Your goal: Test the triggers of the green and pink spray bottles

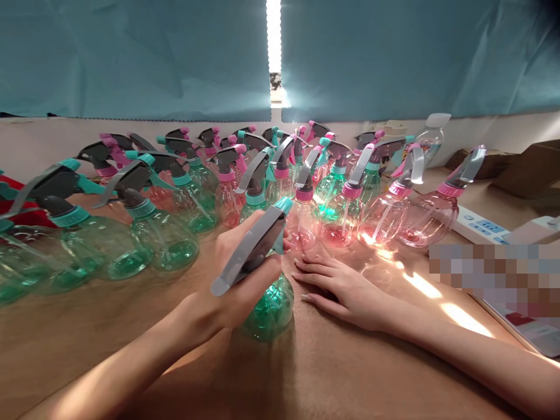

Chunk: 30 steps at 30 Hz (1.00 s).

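Observation:
My left hand (238,280) is wrapped round the neck of a green spray bottle (269,309) standing upright on the brown table (341,373). The bottle's grey lever and teal nozzle stick up above the fingers, and its neck is hidden by my hand. Palm down on the table, just right of this bottle, lies my right hand (339,286) with its fingers stretched out and nothing in them. Close beyond my right fingertips stands a pink spray bottle (304,221). Another green spray bottle (168,242) stands to the left.
Several more green and pink spray bottles fill the table from the left edge to the right of centre. A clear bottle (431,140) stands at the back right. Further right are a white power strip (481,224) and a brown cardboard box (529,175). Blue curtains (131,58) hang behind.

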{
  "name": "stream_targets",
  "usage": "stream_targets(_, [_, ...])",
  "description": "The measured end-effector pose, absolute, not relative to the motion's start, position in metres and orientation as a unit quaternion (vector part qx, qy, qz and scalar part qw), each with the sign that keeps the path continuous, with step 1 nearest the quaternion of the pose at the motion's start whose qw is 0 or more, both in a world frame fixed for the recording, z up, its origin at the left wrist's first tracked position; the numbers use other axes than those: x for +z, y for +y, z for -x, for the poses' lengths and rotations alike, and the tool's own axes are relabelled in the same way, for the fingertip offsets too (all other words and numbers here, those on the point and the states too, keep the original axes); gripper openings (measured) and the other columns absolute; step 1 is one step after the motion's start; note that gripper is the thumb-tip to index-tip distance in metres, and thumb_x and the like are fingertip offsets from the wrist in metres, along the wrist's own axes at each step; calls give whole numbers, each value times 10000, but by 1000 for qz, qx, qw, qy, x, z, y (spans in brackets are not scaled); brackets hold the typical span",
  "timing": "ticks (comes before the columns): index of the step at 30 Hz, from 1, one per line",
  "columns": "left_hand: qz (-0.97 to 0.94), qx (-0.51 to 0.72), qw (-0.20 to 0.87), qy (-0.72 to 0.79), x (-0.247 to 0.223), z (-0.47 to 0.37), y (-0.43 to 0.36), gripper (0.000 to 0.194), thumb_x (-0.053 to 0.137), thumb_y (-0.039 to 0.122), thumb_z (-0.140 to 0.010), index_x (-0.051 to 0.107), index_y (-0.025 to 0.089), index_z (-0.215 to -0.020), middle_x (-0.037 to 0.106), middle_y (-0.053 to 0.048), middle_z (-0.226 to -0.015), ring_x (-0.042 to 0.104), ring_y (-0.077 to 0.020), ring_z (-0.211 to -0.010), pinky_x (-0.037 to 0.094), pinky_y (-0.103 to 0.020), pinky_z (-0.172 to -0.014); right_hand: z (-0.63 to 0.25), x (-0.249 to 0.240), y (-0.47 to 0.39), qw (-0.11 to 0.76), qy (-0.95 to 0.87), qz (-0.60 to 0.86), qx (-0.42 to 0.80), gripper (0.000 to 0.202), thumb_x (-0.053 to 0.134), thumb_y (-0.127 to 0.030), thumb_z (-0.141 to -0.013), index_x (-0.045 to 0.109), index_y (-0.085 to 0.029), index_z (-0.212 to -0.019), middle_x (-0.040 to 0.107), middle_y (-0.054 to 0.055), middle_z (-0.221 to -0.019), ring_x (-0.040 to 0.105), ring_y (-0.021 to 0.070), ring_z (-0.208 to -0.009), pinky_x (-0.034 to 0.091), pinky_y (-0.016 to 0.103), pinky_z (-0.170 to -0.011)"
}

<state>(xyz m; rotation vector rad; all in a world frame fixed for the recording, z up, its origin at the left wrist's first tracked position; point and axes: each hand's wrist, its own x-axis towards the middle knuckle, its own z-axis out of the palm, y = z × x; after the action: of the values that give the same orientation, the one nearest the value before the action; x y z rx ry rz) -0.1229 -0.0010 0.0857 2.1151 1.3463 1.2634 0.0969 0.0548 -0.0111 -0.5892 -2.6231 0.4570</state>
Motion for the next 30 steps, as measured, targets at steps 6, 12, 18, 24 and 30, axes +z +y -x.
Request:
stream_targets(6, [-714,477,208,468,84,119,0,109,502,166,-785,494,234,-870,341,50,-711,301,-125,-596,334,-272,-551,-97,-10,54,213,-938,210,173,407,495,-350,-1000,588,-175,-1356,591,121,-1399,489,275,-1346,385,512,-1139])
stream_targets(12, [-709,466,235,475,85,119,0,232,533,144,-777,544,220,-997,427,40,-729,359,-131,-616,400,-290,-608,-96,-7,53,213,-937,214,176,408,506,-345,-994,582,-196,-1366,599,113,-1391,489,273,-1349,380,505,-1144])
stream_targets(18, [-703,473,244,473,84,120,1,330,546,150,-773,582,202,-1097,506,30,-743,414,-132,-603,450,-298,-648,-96,-8,53,216,-936,215,175,405,523,-349,-988,584,-214,-1365,598,103,-1394,493,273,-1346,389,508,-1137])
stream_targets(24, [-709,470,243,467,83,121,0,311,548,144,-792,578,194,-1097,594,6,-853,529,-147,-695,484,-306,-721,-97,-7,53,209,-938,216,174,408,522,-354,-991,595,-175,-1350,594,114,-1398,478,275,-1357,381,497,-1145])
stream_targets(30, [-708,465,234,477,84,121,1,278,547,167,-808,582,201,-1081,536,27,-744,538,-152,-661,491,-306,-684,-97,-8,53,212,-937,217,172,396,505,-351,-997,590,-203,-1355,590,101,-1404,484,271,-1351,392,507,-1134])
